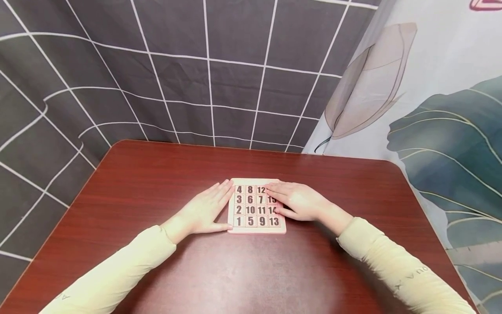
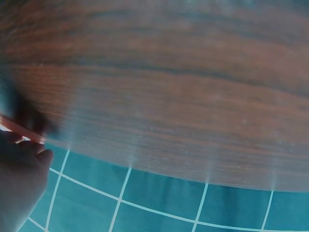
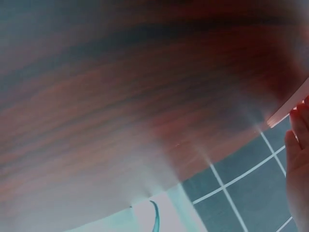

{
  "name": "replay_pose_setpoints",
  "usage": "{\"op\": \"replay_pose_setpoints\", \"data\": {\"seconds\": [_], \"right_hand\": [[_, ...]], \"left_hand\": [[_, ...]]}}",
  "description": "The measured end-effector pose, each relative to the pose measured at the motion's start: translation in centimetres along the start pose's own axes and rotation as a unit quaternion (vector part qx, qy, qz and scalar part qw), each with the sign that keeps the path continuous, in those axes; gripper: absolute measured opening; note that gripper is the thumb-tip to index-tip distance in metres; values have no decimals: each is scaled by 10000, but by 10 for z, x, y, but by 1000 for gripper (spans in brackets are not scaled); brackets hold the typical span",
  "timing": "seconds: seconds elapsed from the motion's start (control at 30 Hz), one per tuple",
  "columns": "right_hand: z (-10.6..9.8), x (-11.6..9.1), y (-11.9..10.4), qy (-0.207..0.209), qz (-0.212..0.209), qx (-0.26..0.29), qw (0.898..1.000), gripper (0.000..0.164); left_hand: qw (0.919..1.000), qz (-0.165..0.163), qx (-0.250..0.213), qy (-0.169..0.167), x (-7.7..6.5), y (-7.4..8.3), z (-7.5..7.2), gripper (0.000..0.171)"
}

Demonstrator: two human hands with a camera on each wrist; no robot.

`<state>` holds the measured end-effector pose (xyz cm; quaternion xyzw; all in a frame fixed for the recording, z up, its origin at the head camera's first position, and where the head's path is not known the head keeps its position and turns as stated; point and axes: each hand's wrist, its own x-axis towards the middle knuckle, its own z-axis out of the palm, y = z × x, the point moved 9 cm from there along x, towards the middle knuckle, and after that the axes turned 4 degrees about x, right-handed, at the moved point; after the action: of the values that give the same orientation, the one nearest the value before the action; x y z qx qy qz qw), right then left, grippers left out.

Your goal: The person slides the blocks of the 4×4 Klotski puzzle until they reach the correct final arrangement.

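A number sliding puzzle (image 1: pixel 256 210) with a pale frame lies flat on the table. Its tiles read 4, 8, 12 in the far row, then 3, 6, 7, 15, then 2, 10, 11, 14, and 1, 5, 9, 13 nearest me. Straight fingers of my left hand (image 1: pixel 205 208) touch the puzzle's left edge, its thumb at the near left corner. From the right side, my right hand (image 1: pixel 300 201) reaches over the frame, extended fingers covering the far right corner and thumb by tile 14. Both wrist views catch only part of a hand (image 2: pixel 21 181) and the puzzle's side (image 3: pixel 289 104).
The reddish-brown wooden table (image 1: pixel 164 170) has rounded far corners. Behind it hangs a dark curtain (image 1: pixel 176 83) with a white grid, and on the right a white curtain (image 1: pixel 423 100) with leaf prints. A thin dark cord (image 1: pixel 322 144) shows at the table's far edge.
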<state>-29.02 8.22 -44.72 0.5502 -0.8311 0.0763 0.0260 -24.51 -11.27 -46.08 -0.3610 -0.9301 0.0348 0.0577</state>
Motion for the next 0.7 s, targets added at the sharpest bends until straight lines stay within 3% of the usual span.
{"op": "replay_pose_setpoints", "data": {"seconds": [0.17,0.33,0.7], "right_hand": [[0,-1,-2,133,-156,-22,9998,56],[9,9,-5,-67,-203,21,9998,62],[-2,6,-2,-74,-135,23,9999,53]], "left_hand": [[10000,-5,-12,-14,0,-2,1,107],[10000,6,-70,-35,0,-1,1,108],[9998,-8,-161,-126,1,-2,1,109]]}}
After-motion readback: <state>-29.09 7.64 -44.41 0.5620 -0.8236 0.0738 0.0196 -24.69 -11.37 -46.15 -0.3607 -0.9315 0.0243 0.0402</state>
